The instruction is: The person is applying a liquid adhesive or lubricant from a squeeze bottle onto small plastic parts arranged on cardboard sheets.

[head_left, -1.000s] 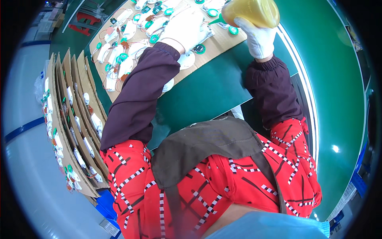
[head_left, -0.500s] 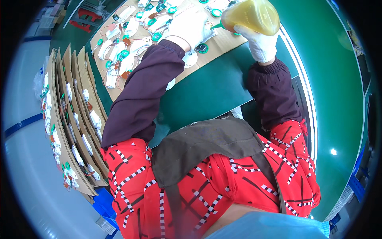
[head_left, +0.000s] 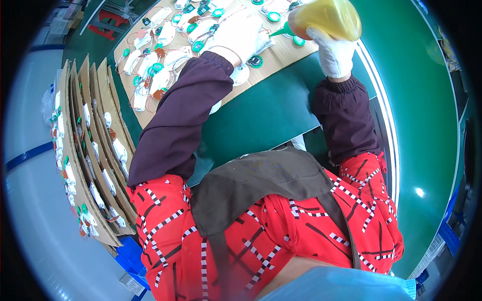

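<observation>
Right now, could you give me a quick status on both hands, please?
Left hand flat on parts on the cardboard sheet. Right hand grips yellow squeeze bottle, green nozzle tipped toward the left hand. Nothing between them.

The scene is evenly and brightly lit from overhead. A small specular glare spot is seen on the green conveyor belt (head_left: 419,191), and a bright strip is reflected along its edge. Shadows are soft and short. Strong fisheye curvature is shown toward the rim, where a black vignette is formed. Focus is held sharp centrally; slight softening is noted at the periphery.
</observation>
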{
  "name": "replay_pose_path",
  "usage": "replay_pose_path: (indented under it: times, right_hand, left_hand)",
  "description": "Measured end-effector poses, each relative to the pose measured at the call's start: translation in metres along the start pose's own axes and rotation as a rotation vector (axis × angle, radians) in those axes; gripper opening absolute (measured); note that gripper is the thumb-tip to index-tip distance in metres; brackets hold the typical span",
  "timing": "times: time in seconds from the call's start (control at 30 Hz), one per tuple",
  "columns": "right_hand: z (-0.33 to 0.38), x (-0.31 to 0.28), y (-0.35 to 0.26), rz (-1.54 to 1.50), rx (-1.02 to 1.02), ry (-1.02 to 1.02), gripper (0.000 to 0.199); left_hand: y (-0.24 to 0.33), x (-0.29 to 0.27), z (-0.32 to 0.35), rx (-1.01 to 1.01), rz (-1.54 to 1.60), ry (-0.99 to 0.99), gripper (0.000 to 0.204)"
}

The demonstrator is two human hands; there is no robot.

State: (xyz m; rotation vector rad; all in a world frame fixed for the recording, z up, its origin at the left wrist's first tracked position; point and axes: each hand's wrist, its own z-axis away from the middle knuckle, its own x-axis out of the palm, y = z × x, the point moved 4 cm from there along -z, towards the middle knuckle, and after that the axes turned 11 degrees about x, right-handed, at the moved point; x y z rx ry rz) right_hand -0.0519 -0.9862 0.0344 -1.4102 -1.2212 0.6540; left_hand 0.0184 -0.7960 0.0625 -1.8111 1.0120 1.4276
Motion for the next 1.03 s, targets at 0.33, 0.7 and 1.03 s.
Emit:
replay_pose_path:
  times: [0.33, 0.7, 1.03]
  right_hand:
    - [-0.006, 0.045, 0.007, -0.602, -0.127, -0.293, 0.074]
    - [0.012, 0.029, -0.013, -0.272, 0.006, -0.151, 0.073]
    - [0.001, 0.004, -0.001, -0.033, -0.005, 0.02, 0.045]
  left_hand:
    - [0.003, 0.0, -0.002, -0.001, -0.013, 0.001, 0.039]
    - [0.002, -0.002, 0.0, 0.013, -0.016, 0.005, 0.04]
    - [-0.001, 0.002, 0.002, 0.047, -0.06, 0.046, 0.033]
